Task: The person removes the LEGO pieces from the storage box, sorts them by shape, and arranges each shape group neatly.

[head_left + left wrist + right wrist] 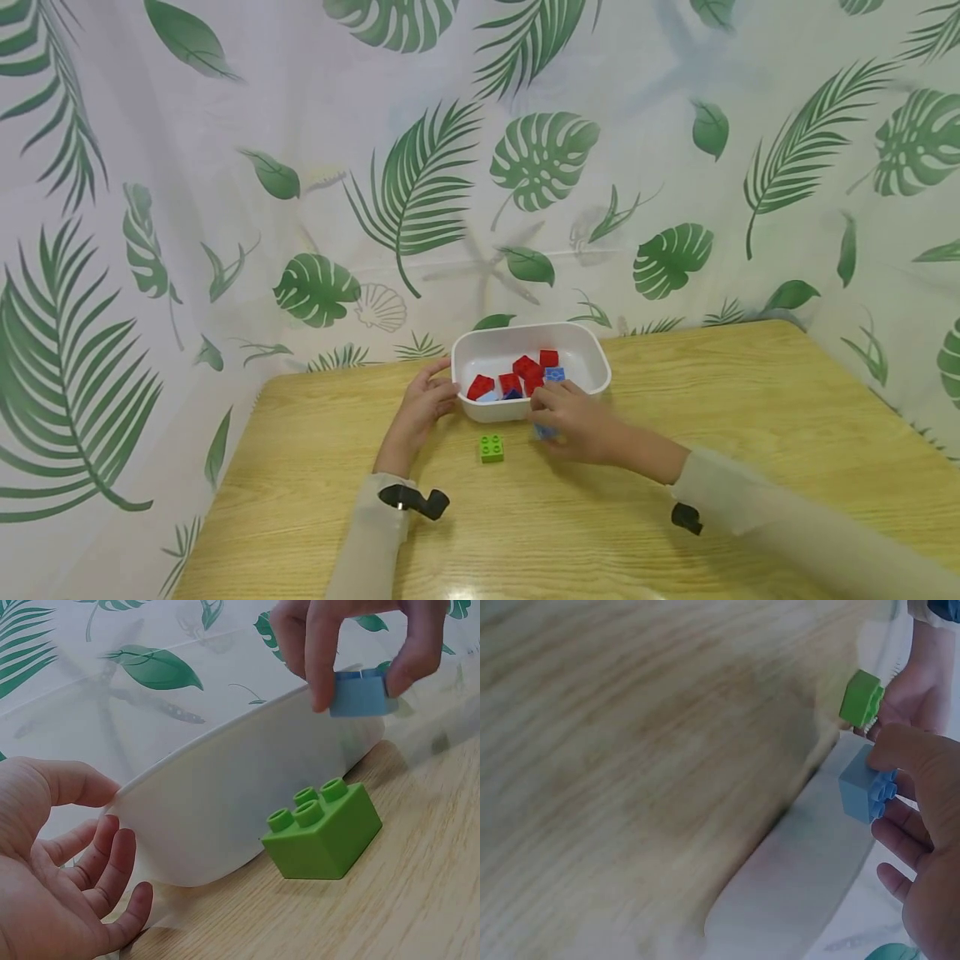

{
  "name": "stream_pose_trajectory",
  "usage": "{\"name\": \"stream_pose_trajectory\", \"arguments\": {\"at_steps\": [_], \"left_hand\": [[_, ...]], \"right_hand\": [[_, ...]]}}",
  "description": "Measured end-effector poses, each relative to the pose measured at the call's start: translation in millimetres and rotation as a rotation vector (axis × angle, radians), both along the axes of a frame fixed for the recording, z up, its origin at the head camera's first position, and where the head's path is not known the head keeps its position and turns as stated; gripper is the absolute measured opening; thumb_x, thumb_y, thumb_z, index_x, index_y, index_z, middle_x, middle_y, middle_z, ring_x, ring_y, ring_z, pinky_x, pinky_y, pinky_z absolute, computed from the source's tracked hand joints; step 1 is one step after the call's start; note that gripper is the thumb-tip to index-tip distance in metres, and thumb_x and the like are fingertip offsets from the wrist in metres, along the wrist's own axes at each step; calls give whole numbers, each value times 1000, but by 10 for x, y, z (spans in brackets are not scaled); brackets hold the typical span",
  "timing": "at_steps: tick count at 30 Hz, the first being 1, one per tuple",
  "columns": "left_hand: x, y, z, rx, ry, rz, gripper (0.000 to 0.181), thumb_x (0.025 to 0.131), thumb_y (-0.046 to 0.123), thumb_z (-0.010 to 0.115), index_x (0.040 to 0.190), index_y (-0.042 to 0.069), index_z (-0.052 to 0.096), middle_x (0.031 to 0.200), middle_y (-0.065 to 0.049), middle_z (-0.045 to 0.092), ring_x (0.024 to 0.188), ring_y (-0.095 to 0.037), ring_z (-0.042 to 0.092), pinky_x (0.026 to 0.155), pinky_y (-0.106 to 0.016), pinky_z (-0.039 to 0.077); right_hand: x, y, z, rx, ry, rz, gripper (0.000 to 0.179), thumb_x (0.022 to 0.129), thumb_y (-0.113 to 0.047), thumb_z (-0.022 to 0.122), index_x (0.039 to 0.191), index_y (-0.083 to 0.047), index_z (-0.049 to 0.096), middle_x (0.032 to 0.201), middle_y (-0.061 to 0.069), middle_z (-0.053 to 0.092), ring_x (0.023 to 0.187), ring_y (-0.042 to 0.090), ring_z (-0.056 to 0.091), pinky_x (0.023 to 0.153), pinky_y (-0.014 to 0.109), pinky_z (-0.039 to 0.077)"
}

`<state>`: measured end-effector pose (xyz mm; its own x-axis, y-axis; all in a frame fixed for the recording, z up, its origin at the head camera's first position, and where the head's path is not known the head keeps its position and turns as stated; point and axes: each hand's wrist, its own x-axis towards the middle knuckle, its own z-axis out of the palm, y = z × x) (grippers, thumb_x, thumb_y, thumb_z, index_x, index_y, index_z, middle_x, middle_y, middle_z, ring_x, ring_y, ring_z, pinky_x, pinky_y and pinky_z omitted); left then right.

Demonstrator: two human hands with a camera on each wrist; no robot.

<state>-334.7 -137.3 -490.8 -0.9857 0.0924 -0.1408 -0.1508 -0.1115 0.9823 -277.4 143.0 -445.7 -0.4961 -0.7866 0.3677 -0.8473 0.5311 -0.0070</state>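
My left hand [426, 408] grips the left end of a white plastic tub [600, 354], its thumb at the rim and its other fingers bent against the outer wall. In the left wrist view, my right hand [360, 637] pinches a light blue toy brick [361, 695] between thumb and fingers, raised off the table just in front of the tub. The right wrist view shows studs on this brick [859, 787]. A green four-stud brick [491, 450] stands on the table before the tub. Inside the tub lie several red bricks [527, 367] and a blue brick [554, 375].
The wooden table [300, 500] runs up to a white, leaf-printed cloth [420, 75] behind the tub and along the sides. A dark blue piece [512, 395] and a pale blue piece [487, 397] lie along the tub's near inner wall.
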Motion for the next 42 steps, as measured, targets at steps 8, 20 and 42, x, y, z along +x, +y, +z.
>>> {"name": "stream_pose_trajectory", "arguments": {"at_steps": [8,20,42], "left_hand": [[10,13,22,20,21,5,54,95,1,62,147,8,50,115,-16,64,84,-10,63,83,-31,53],[2,11,21,22,17,4,55,94,2,63,147,8,50,114,-14,64,85,-10,63,82,-29,53],[7,15,-14,29,9,8,53,94,1,63,146,8,51,103,-5,63,81,-9,62,80,-29,52]], "right_hand": [[22,-93,-89,68,-27,3,28,81,-17,82,108,-10,77,105,2,63,100,19,57,92,38,51],[16,-224,-189,99,-47,8,28,86,-21,79,111,-12,76,107,2,65,101,18,59,93,37,53],[17,-375,-218,63,-125,-23,29,87,-21,78,114,-10,76,108,3,67,98,16,60,91,32,55]]}}
